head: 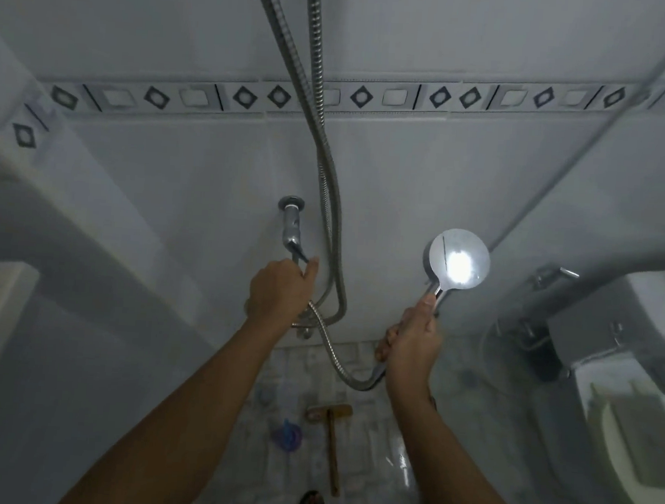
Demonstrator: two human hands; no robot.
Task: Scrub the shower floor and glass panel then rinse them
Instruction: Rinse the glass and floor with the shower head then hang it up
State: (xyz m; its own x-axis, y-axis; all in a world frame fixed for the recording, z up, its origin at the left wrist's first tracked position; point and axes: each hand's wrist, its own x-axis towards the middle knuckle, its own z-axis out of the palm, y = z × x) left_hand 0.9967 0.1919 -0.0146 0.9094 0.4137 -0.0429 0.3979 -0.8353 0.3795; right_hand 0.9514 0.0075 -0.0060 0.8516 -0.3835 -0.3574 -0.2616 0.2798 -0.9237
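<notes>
Our left hand (279,291) grips the tap lever (293,236); our right hand (413,338) clasps the shower head (458,260). Brush (331,436) lies on the shower floor (381,432).

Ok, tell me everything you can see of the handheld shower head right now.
The handheld shower head is a round, flat disc on a slim handle, chrome-looking metal, with a bright glare on the side turned to the camera. It is held upright, disc uppermost, in front of the tiled wall. The right hand grips its handle; a ribbed metal hose leaves the handle's lower end and loops left. No spray is visible.
</notes>
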